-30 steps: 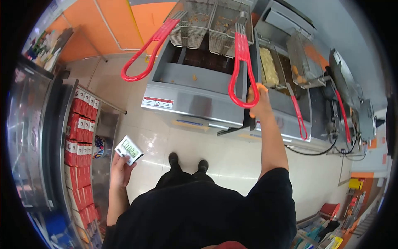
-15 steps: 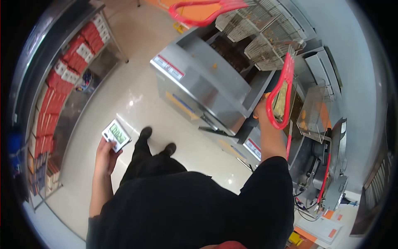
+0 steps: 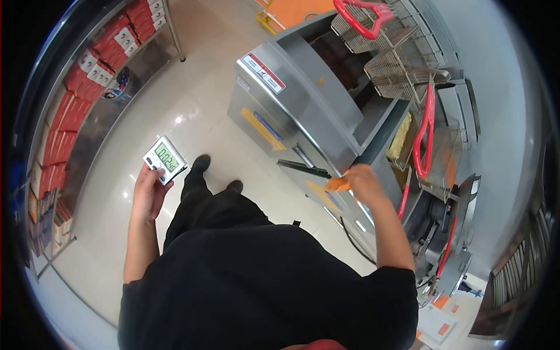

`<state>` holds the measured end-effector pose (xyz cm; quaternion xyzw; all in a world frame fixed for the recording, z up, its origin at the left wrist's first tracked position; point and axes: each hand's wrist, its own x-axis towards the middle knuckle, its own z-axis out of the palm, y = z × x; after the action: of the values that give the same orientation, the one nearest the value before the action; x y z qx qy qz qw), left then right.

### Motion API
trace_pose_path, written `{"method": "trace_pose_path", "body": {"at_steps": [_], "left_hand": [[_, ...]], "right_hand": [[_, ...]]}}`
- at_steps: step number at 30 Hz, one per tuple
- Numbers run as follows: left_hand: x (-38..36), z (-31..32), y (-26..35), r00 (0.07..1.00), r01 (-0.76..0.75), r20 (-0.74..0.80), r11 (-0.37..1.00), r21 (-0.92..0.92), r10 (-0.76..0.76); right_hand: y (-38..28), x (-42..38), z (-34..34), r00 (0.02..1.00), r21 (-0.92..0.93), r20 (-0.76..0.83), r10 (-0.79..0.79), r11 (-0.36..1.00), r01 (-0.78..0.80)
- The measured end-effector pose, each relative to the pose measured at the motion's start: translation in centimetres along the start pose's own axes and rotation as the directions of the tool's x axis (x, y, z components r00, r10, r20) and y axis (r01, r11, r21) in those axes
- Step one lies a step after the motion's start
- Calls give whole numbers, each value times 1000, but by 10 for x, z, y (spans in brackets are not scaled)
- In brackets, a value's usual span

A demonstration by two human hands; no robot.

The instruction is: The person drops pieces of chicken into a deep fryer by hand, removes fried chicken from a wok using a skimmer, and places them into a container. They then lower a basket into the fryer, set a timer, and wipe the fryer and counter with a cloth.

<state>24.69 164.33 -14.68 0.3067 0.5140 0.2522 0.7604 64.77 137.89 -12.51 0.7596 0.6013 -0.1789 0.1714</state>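
Note:
My left hand grips a white digital timer, its thumb on the front below the lit display. Over the front edge of the stainless-steel fryer, my right hand is closed on an orange cloth. The fryer stands just beyond that hand, with small crumbs on its sloping metal top. Right of the hand, a wire fry basket's red handle sticks out over the fryer. Pale yellow food lies in the vat area beside this handle.
Wire baskets hang at the back of the fryer, one with another red handle reaching forward. A metal shelf with red boxes runs along the left. Papers lie at the lower right. Tiled floor lies between shelf and fryer.
My right hand has come back from beside the red basket handle to the fryer's front edge, bringing the orange cloth into plain view. My left hand still holds the timer. The view has shifted slightly.

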Motion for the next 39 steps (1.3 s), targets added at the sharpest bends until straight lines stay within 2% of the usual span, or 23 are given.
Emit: {"method": "trace_pose_path", "body": {"at_steps": [1, 3, 4, 6, 7, 8, 11, 12, 14, 17, 19, 21, 22, 24, 25, 28, 29, 30, 31, 33, 35, 37, 39], "left_hand": [[5, 2, 1, 1000, 17, 22, 1000, -1, -17], [17, 5, 0, 991, 42, 128, 999, -27, -38], [23, 10, 2, 986, 46, 161, 999, -15, -43], [33, 19, 9, 971, 52, 233, 999, 14, -54], [37, 23, 15, 966, 62, 252, 998, 9, -62], [41, 25, 20, 966, 56, 254, 998, 10, -57], [54, 28, 32, 970, 45, 236, 998, 33, -51], [58, 28, 34, 971, 51, 231, 997, 58, -63], [64, 30, 39, 961, 65, 261, 992, 111, -92], [70, 37, 45, 923, 50, 368, 984, 172, -112], [73, 41, 53, 926, 40, 361, 979, 201, -112], [79, 46, 60, 925, 24, 363, 970, 243, -113], [84, 47, 63, 922, 12, 370, 965, 263, -112], [93, 56, 64, 911, 1, 395, 958, 286, -119], [99, 62, 64, 902, 0, 414, 956, 293, -126], [114, 88, 59, 867, -1, 473, 948, 317, -158], [112, 104, 57, 864, 10, 478, 954, 300, -159], [113, 116, 54, 861, 21, 483, 961, 276, -158], [122, 123, 45, 833, -28, 537, 961, 277, -130], [140, 135, 28, 766, -126, 638, 957, 262, -74], [161, 145, 9, 720, -150, 692, 960, 237, -58], [165, 156, -1, 708, -170, 705, 958, 232, -45], [154, 174, -6, 739, -181, 673, 955, 233, -24]], "right_hand": [[-4, 0, 3, 981, -129, -192, -21, 992, -4], [-28, 13, 43, 905, -128, -307, 294, 930, -345], [-35, 18, 62, 884, -151, -279, 375, 892, -426], [-54, 17, 92, 942, -243, 105, 319, 927, -287], [-64, 11, 103, 933, -181, 183, 308, 944, -276], [-62, 5, 140, 905, 160, 39, 425, 891, -425], [-63, -3, 83, 948, -171, 85, 308, 942, -290], [-64, -5, 74, 940, -203, -50, 339, 918, -341], [-61, 4, 97, 933, -384, -77, 352, 853, -354], [-50, 17, 140, 968, -714, -67, 242, 666, -216], [-70, 15, 114, 928, -450, 64, 368, 840, -302], [-95, 9, 65, 876, -183, 156, 457, 884, -429], [-98, 1, 57, 861, -123, -64, 504, 852, -508], [-99, -11, 49, 683, 19, -481, 549, 786, -618], [-95, -10, 45, 604, 15, -568, 559, 741, -672], [-82, 13, 116, 702, -263, -465, 540, 673, -691], [-85, 17, 139, 846, -411, -230, 481, 740, -533], [-90, 24, 162, 889, -483, -168, 425, 751, -450], [-95, 32, 161, 854, -216, 238, 464, 882, -419], [-119, 19, 143, 800, 96, 207, 563, 802, -589], [-133, -1, 126, 707, 530, 93, 701, 566, -631], [-133, -27, 89, 518, 826, -87, 851, 353, -440], [-128, -48, 47, 295, 944, -178, 939, 248, -220]]}}
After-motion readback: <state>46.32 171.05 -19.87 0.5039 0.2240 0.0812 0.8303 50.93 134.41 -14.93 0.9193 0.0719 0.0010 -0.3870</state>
